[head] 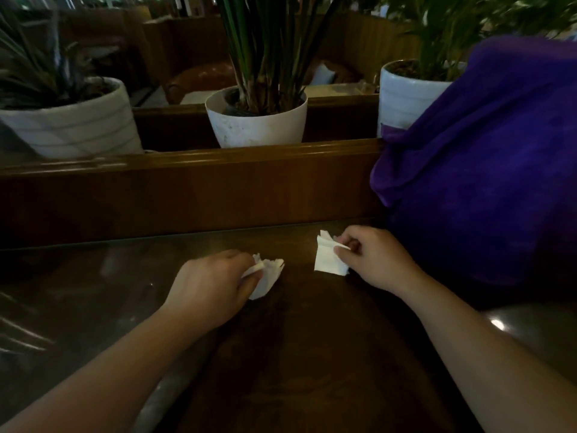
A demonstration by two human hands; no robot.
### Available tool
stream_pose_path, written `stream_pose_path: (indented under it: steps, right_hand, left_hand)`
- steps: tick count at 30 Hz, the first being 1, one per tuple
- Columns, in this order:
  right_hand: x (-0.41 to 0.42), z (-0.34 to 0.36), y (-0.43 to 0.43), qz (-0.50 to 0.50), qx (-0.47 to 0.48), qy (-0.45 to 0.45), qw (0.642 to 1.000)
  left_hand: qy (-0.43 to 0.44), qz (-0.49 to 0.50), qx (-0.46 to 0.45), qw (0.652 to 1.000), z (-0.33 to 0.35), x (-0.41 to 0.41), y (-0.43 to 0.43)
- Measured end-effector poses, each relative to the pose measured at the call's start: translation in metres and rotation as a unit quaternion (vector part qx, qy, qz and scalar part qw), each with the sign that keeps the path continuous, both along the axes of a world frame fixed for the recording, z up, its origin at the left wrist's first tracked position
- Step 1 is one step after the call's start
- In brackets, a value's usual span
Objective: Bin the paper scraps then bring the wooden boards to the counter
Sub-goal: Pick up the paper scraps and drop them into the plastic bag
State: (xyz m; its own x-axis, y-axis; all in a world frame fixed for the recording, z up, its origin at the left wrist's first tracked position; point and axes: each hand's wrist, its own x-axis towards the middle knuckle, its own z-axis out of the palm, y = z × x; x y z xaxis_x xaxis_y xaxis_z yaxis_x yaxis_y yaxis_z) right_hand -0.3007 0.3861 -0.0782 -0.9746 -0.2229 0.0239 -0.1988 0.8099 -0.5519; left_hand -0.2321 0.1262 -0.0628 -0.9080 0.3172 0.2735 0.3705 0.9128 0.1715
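My left hand (212, 285) grips a crumpled white paper scrap (268, 276) low over the dark wooden table (296, 354). To its right, my right hand (371, 257) pinches another white paper scrap (327, 259), a flatter folded piece that touches the tabletop near the back edge. Both forearms reach in from the bottom of the view. No wooden boards and no bin are in view.
A wooden partition ledge (193, 164) runs behind the table and carries three white plant pots (259, 120). A large purple cloth (487, 170) hangs over the ledge at the right, down to the table behind my right hand.
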Motion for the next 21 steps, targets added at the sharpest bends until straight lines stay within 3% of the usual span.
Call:
stream_pose_path:
  steps: [7,12,21]
  right_hand:
    - [0.128,0.015,0.038,-0.022,-0.080,-0.054,0.995]
    - [0.234,-0.004,0.052,-0.141,-0.142,-0.011,0.980]
    - [0.418,-0.056,0.043,-0.319,-0.219,-0.024,0.922]
  left_hand:
    - [-0.002,-0.038,0.046,0.998,0.007,0.039,0.005]
    - [-0.001,-0.102,0.079,0.992,0.016,0.084,0.006]
    - [0.007,-0.236,0.110,0.965,-0.013,0.180,0.025]
